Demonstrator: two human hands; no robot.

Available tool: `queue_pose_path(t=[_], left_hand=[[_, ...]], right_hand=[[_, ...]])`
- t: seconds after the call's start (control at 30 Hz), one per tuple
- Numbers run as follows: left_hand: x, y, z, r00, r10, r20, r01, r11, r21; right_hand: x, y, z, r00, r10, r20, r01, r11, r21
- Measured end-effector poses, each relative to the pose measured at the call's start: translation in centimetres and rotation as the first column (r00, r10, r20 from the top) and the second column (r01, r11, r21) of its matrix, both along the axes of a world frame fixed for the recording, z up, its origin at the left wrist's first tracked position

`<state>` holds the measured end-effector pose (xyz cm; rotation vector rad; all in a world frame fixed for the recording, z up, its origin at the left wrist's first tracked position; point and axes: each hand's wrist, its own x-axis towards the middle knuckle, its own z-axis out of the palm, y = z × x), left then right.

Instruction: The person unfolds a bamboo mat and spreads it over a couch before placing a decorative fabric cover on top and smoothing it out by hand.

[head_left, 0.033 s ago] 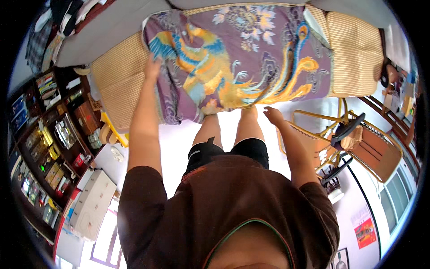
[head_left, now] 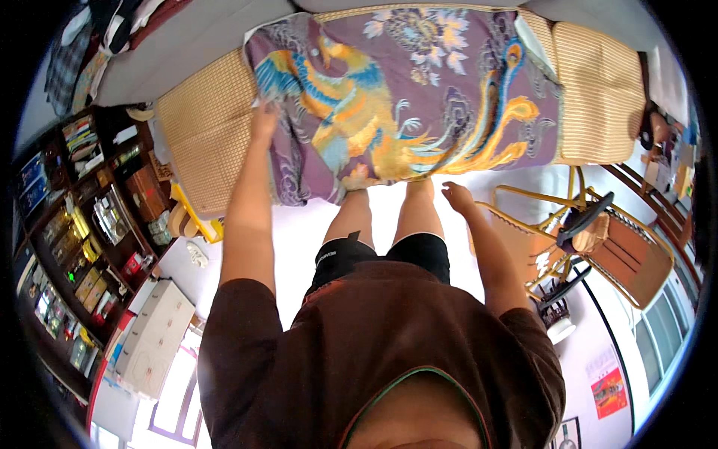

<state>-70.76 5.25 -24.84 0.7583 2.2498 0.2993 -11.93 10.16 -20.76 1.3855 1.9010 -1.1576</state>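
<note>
A purple cloth (head_left: 430, 105) with a gold-and-blue bird and pale flowers lies spread over a long seat covered with woven tan mats (head_left: 202, 127). Its left part is rumpled and hangs over the seat's front edge. My left hand (head_left: 263, 123) is at the cloth's left edge, its fingers closed on the fabric, though partly smeared. Just in front of the seat, to the right of my knees, my right hand (head_left: 458, 197) hangs with loosely bent, parted fingers. It holds nothing and is apart from the cloth.
Folding chairs with yellow frames (head_left: 624, 258) stand close on my right. Dark shelves (head_left: 82, 247) full of small things line the left side, beside a pale drawer cabinet (head_left: 157, 329). Clothes (head_left: 71, 63) lie at the far left. White shoes (head_left: 197, 254) rest on the floor.
The whole view has shifted slightly. My left hand has come a little nearer to me along the cloth's left edge, and the fabric there looks somewhat flatter. My right hand has barely moved.
</note>
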Motion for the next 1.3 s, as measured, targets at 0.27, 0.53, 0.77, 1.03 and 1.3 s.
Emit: queue_pose_path(t=[0.27, 0.53, 0.77, 1.03, 1.3], left_hand=[[8.8, -25.8, -8.7, 0.931, 0.211, 0.298, -0.134, 0.957, -0.258], [3.7, -32.6, -15.6, 0.9, 0.265, -0.347, -0.372, 0.881, -0.292], [6.5, -25.0, -14.0, 0.9, 0.395, -0.186, -0.436, 0.826, -0.356], [0.1, -30.3, -14.3, 0.936, 0.184, -0.3, -0.27, 0.922, -0.277], [0.2, -35.7, -15.7, 0.987, -0.12, -0.105, 0.113, 0.991, -0.076]], right_hand=[[-11.7, -12.8, -2.8, 0.997, 0.056, -0.045, -0.052, 0.996, 0.078], [-15.9, -17.1, -4.2, 0.919, -0.318, -0.232, 0.278, 0.942, -0.189], [-7.6, -23.7, -9.5, 0.921, -0.383, -0.074, 0.383, 0.924, -0.023], [-13.4, -31.6, -9.9, 0.89, -0.416, -0.187, 0.422, 0.907, -0.01], [-26.4, -38.3, -11.7, 0.611, -0.686, -0.394, 0.533, 0.725, -0.435]])
